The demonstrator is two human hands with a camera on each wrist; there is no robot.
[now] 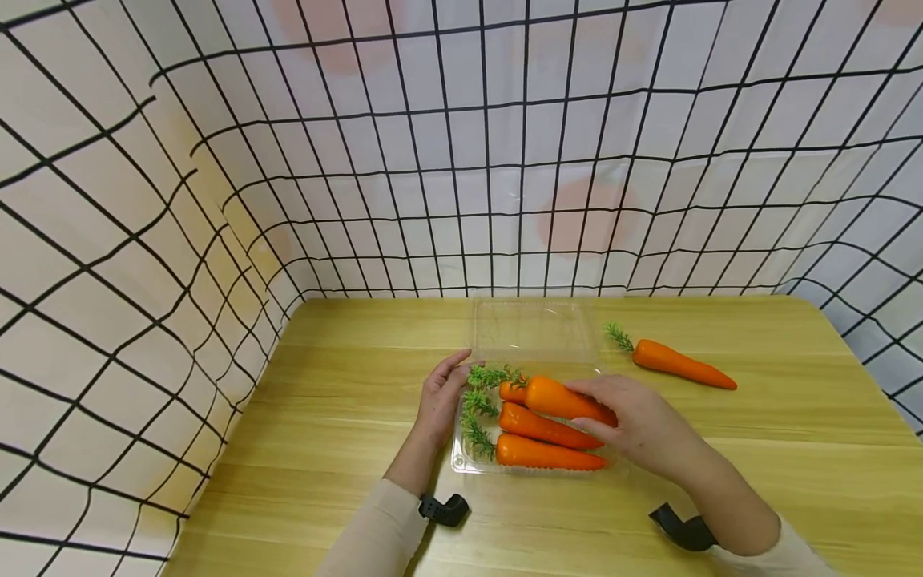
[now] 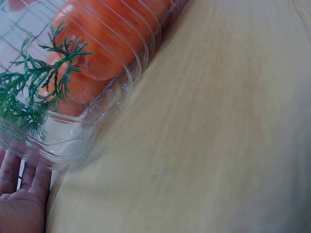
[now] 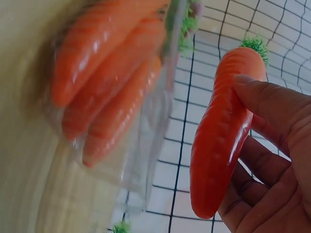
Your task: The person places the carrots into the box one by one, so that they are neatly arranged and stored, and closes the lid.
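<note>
A table [image 1: 332,377] carries a clear box [image 1: 459,464] about midway between its left and right edges, the open lid [image 1: 534,328] lying back toward the far edge. The left hand [image 1: 441,397], its grip wide and fingers loosely extended, is at the box's far left corner, while the right hand [image 1: 642,413] has its grip round a raised carrot [image 1: 562,398], thumb against fingers, above the box. Inside, three carrots [image 1: 548,453] lie side by side, green tops [image 1: 476,433] toward the table's left edge, and a loose carrot [image 1: 681,365] lies toward its far right corner.
</note>
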